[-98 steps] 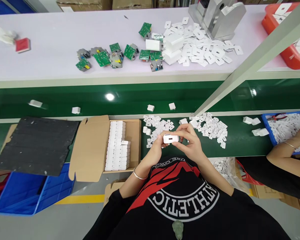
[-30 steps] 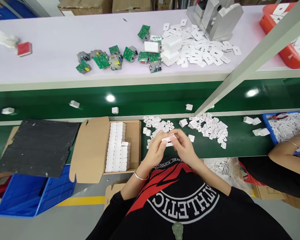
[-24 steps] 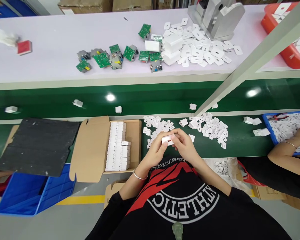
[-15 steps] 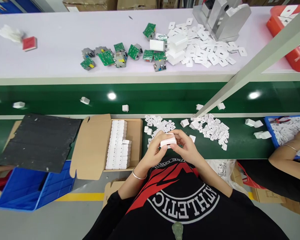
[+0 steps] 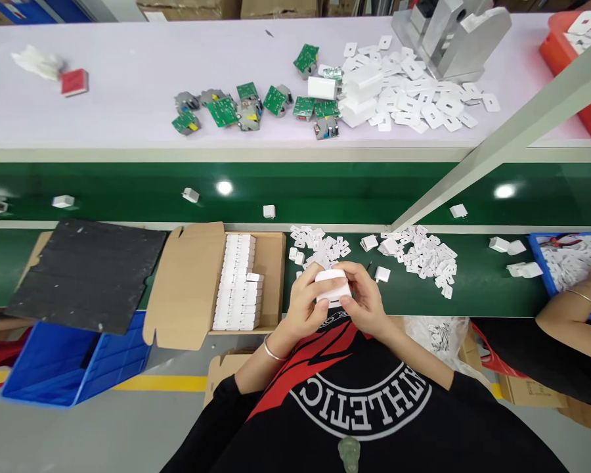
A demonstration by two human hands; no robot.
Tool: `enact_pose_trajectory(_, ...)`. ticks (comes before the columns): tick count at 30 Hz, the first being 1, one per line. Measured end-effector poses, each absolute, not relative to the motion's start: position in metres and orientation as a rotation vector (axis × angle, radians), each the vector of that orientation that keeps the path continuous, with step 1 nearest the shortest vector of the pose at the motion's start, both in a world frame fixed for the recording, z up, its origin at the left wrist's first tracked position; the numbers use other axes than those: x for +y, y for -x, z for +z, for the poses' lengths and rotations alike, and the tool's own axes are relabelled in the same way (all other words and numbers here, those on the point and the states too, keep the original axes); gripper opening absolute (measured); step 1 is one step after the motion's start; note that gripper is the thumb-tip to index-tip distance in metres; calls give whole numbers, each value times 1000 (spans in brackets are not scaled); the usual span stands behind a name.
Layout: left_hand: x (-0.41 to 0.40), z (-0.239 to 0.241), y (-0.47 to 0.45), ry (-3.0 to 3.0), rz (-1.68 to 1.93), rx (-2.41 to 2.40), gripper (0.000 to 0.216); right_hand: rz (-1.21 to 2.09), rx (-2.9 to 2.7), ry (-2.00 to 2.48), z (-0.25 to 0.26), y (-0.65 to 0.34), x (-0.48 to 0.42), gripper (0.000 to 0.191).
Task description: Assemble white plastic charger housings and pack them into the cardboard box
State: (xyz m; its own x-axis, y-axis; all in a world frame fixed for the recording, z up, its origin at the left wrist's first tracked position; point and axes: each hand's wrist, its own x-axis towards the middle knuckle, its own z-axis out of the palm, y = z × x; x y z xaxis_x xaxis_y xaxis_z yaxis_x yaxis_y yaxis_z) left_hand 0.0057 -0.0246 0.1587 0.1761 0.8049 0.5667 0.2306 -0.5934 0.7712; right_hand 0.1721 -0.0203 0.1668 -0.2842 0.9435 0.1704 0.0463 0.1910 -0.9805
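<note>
Between my two hands, in front of my chest, is a white charger housing (image 5: 331,293) with a dark slot on the side facing me. My left hand (image 5: 306,303) is closed on its left side, one finger lying across its top. On the right side, the fingers of my right hand (image 5: 362,297) grip the same housing. Just beyond my hands lie small white plates (image 5: 320,246) in a loose pile. A white charger (image 5: 382,274) rests on the green bench right of my right hand.
Left of me, an open cardboard box (image 5: 272,282) holds rows of white chargers. A black sheet (image 5: 86,276) lies over a blue crate (image 5: 73,368). The shelf (image 5: 128,79) ahead bears circuit boards (image 5: 222,112) and white parts. A slanted post (image 5: 502,131) rises at right, near a co-worker's arm (image 5: 571,309).
The housing has been tipped so more of its broad top face shows, and my left finger now lies across it. Chargers on the green strip beyond have shifted right. The view has moved slightly.
</note>
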Motion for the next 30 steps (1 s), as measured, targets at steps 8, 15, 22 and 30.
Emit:
enact_pose_trajectory(8,-19,148,9,-1703,1251,1047,53,1455,-1412,1051,161,-158,-8,48)
enact_pose_trajectory(15,-22,150,16,-1774,1264,1003,61,1369,-1582,1053,164,-159,-5,51)
enact_pose_trajectory(22,-22,158,34,-2162,1347,969,45,927,-1976,918,174,-165,7,55)
enact_pose_trajectory(30,-22,164,45,-2059,1230,863,48,1020,-1906,908,180,-151,4,58)
